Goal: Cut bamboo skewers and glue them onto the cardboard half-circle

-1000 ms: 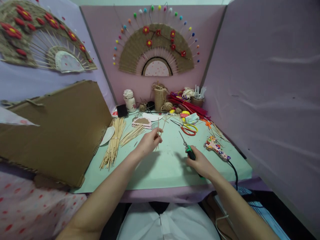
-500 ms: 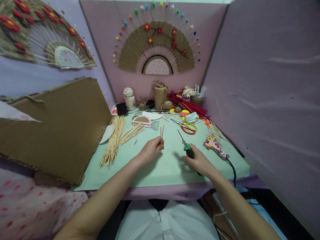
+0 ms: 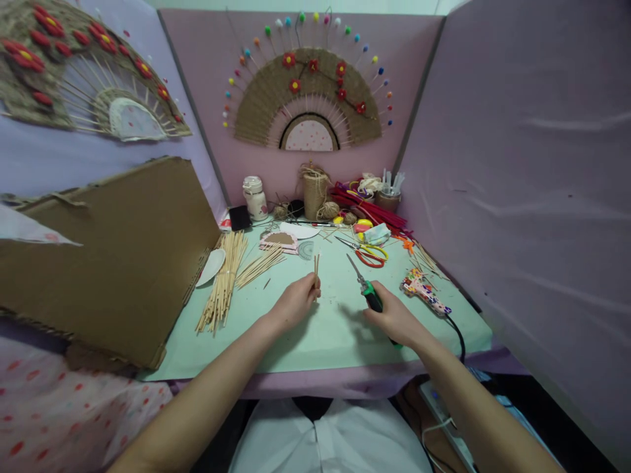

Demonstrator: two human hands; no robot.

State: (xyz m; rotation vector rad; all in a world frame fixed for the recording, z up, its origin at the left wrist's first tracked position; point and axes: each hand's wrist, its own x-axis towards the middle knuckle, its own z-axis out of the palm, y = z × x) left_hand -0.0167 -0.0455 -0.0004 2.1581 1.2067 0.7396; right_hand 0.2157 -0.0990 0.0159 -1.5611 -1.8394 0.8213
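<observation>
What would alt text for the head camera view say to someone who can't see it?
A left hand holds thin wooden sticks roughly upright over a pale green tabletop; the right hand grips a green-and-black tool. Around them lie bundled sticks, scissors and a patterned glue gun, with a flower-decorated fan on the pink wall behind.

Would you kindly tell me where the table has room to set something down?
The table looks bare between the left hand and right hand, save for tiny specks, and between the left hand and the stick bundle, near the front. Its back is crowded with the bottle, twine and red stems.
</observation>
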